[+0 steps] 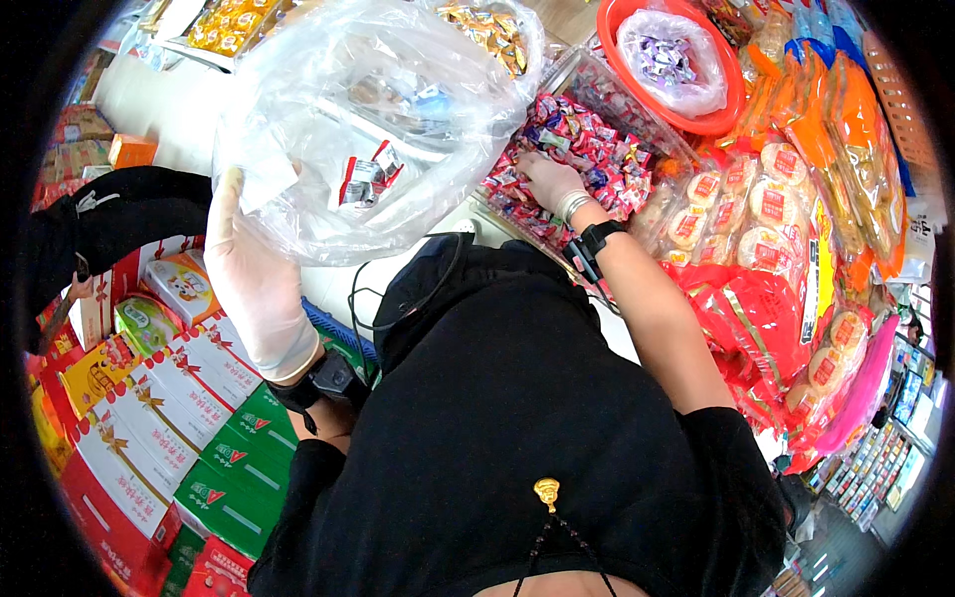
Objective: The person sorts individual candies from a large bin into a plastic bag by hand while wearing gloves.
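Observation:
My left hand [257,287], in a pale glove, grips the rim of a large clear plastic bag [298,97] and holds it up at the upper left. A few red and silver wrapped candies [367,179] show through the bag. My gloved right hand [552,183] reaches into a clear bin [522,222] and rests among many small pink and red wrapped candies [593,149]. Its fingertips are partly sunk in the pile, so whether it holds any of them does not show.
A red basin [735,82] with a bag of purple-wrapped candies [666,61] stands beyond the bin. Bagged rice crackers [765,209] lie at the right. Green cartons [235,466] and gift boxes [179,403] are stacked at the left. A person in dark clothes [134,216] is at the far left.

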A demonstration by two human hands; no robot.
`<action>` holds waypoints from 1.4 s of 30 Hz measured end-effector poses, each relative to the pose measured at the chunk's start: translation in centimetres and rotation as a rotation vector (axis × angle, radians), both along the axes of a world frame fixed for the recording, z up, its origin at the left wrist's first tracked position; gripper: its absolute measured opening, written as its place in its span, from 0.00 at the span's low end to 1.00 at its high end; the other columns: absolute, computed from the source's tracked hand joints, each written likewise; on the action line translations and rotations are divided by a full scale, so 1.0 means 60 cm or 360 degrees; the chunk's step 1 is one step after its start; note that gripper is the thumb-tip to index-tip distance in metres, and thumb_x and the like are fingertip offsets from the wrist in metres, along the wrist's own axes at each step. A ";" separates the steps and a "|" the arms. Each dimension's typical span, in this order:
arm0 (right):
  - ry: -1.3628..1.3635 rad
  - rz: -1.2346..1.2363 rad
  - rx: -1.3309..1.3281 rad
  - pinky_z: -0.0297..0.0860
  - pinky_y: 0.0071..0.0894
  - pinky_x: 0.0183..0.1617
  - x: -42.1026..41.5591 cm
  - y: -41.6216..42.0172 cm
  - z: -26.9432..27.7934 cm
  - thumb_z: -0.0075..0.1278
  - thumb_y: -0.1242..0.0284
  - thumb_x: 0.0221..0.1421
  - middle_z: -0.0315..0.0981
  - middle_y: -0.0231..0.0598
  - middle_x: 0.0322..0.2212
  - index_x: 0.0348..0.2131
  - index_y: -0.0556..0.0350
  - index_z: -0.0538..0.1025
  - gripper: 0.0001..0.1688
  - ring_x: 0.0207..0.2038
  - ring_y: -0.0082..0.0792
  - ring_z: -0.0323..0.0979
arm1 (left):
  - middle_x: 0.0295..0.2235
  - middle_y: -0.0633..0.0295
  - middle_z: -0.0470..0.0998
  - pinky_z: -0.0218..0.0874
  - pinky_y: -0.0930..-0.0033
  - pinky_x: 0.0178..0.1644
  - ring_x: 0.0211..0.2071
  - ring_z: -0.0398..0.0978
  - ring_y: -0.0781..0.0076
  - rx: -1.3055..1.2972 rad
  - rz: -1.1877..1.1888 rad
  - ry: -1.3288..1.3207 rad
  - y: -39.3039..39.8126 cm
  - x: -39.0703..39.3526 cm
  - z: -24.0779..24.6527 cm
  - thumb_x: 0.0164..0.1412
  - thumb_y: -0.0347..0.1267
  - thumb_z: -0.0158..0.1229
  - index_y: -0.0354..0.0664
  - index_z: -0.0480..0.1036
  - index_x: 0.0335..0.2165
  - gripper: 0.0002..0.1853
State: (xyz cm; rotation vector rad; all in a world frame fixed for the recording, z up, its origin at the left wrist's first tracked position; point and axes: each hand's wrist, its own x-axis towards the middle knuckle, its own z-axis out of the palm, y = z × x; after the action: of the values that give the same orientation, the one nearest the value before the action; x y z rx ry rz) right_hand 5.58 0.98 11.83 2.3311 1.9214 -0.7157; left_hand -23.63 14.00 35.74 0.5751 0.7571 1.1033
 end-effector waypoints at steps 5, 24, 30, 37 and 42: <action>-0.0024 0.0345 -0.0323 0.68 0.42 0.43 -0.034 0.031 -0.013 0.42 0.75 0.49 0.62 0.41 0.48 0.50 0.34 0.64 0.27 0.43 0.42 0.70 | 0.46 0.51 0.69 0.58 0.62 0.51 0.47 0.67 0.62 -0.0008 0.0045 0.0046 -0.006 -0.007 -0.004 0.59 0.30 0.47 0.30 0.62 0.48 0.19; 0.3501 -0.2243 0.0514 0.56 0.18 0.19 0.067 -0.093 -0.007 0.51 0.53 0.50 0.64 0.24 0.19 0.29 0.54 0.74 0.22 0.21 0.23 0.64 | 0.46 0.51 0.69 0.57 0.61 0.50 0.46 0.68 0.61 -0.0008 0.0133 0.0124 -0.012 0.003 0.002 0.57 0.32 0.49 0.29 0.64 0.46 0.20; 0.3875 -0.2023 0.1057 0.71 0.40 0.40 0.037 -0.108 0.072 0.42 0.64 0.56 0.66 0.42 0.46 0.45 0.51 0.69 0.19 0.46 0.44 0.66 | 0.42 0.52 0.72 0.59 0.63 0.47 0.42 0.70 0.62 -0.0054 -0.0237 -0.0144 -0.018 0.035 -0.033 0.58 0.32 0.47 0.31 0.65 0.45 0.18; 0.4690 -0.1309 0.0860 0.67 0.19 0.24 0.028 -0.127 0.097 0.39 0.64 0.59 0.67 0.39 0.34 0.39 0.56 0.70 0.16 0.32 0.27 0.66 | 0.45 0.57 0.69 0.55 0.64 0.51 0.46 0.66 0.65 -0.0328 -0.0343 -0.0045 -0.016 0.073 -0.093 0.60 0.34 0.45 0.34 0.63 0.46 0.19; 0.4434 -0.0479 0.0487 0.53 0.19 0.14 -0.007 -0.121 0.180 0.36 0.67 0.57 0.56 0.32 0.14 0.23 0.53 0.64 0.13 0.12 0.22 0.55 | 0.48 0.56 0.67 0.51 0.64 0.55 0.50 0.63 0.65 -0.0302 -0.0360 -0.0077 -0.026 0.089 -0.072 0.62 0.35 0.42 0.32 0.59 0.50 0.22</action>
State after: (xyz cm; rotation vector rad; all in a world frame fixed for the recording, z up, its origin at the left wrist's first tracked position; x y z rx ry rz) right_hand 5.13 -6.28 22.65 0.0822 -0.1403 1.5673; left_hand -18.27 12.44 31.42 0.4590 0.7268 0.8238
